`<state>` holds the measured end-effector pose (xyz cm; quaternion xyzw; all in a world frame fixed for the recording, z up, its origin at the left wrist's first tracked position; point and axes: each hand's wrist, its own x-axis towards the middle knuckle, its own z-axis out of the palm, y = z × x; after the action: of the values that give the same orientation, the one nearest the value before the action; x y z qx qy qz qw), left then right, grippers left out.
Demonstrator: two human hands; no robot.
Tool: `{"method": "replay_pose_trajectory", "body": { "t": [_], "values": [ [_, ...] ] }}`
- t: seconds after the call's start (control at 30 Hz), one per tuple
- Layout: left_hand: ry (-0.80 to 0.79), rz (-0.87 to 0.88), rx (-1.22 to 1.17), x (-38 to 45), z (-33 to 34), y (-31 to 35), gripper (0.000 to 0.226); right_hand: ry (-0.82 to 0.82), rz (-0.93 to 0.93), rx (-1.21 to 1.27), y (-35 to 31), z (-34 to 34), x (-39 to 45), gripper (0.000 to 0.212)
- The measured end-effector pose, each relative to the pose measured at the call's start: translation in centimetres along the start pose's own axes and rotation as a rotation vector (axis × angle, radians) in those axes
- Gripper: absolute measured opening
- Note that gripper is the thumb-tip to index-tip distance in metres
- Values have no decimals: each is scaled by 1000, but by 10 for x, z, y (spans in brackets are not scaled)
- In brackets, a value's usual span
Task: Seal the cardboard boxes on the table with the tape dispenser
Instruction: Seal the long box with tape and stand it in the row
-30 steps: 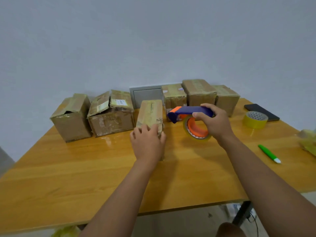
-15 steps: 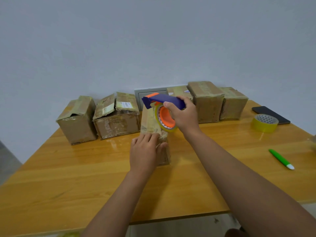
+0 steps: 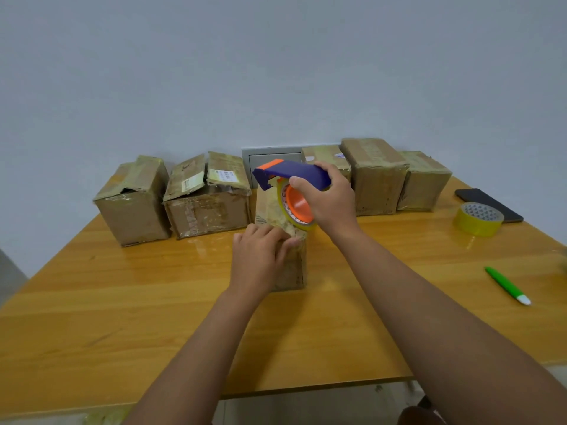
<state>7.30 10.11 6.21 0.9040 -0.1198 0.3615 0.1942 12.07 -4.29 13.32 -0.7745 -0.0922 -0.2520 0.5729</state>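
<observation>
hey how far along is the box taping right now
Under way. The right hand holds the tape dispenser over the small box, which the left hand steadies at its near top edge. Its taping looks barely begun. The two boxes on the left show gaping flaps; whether the three at the back right are sealed is unclear.

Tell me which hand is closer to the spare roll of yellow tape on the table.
Right. The right hand grips the tape dispenser above the middle box, closer to the yellow tape roll at the table's right side. The left hand rests on that box, farther away.
</observation>
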Motion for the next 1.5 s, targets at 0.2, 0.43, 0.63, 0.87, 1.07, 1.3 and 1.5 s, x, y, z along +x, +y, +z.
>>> {"method": "replay_pose_trajectory", "body": {
  "t": [0.2,0.43,0.63,0.87,1.07,1.3,1.5],
  "values": [
    [176,87,13,-12,26,-8,39,34,33,67,4,-2,1,51],
    [171,66,89,-16,29,-3,41,28,5,62,4,-1,-1,52],
    [130,26,-174,-19,7,-6,43,10,-10,16,5,0,0,54],
    [98,-24,-230,-16,3,-25,26,19,-21,22,5,0,1,51],
    [57,21,-230,-20,2,-30,29,38,4,70,9,-2,3,48],
    [14,-18,-310,-22,-2,-33,21,52,-22,79,10,-2,2,47],
    [-139,-194,-633,-24,-16,-36,33,45,-45,63,9,-3,2,48]
  ]
}}
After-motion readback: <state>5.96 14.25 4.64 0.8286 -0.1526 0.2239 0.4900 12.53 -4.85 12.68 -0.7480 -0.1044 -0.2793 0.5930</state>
